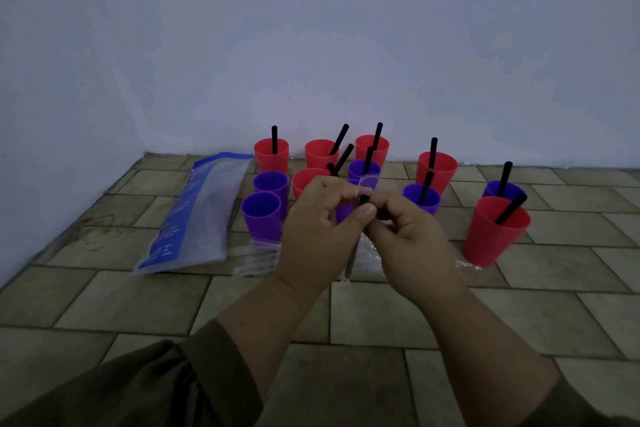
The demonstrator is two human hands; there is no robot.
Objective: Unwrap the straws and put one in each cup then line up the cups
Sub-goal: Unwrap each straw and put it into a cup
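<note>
Your left hand [313, 230] and right hand [410, 243] meet above the tan tiled floor [381, 319], both pinched shut on a black plastic straw [364, 199] whose clear plastic wrapper [367, 182] is peeled back at the top; the wrapped lower part of the straw hangs down between your wrists. Beyond your hands, red and purple plastic cups stand clustered near the floor's far edge, against the pale wall [311, 45]. 2 purple cups [261, 215] at the left of the cluster hold no straw; the red cups at the back and the nearest red cup [495, 230] on the right each hold a black straw. How many cups your hands hide cannot be told. A blue-and-clear plastic straw bag [201, 215] lies flat toward the floor's far-left corner. Crumpled clear wrappers [256, 258] lie just beside its near end. Olive sleeves [156, 388] cover your forearms.
</note>
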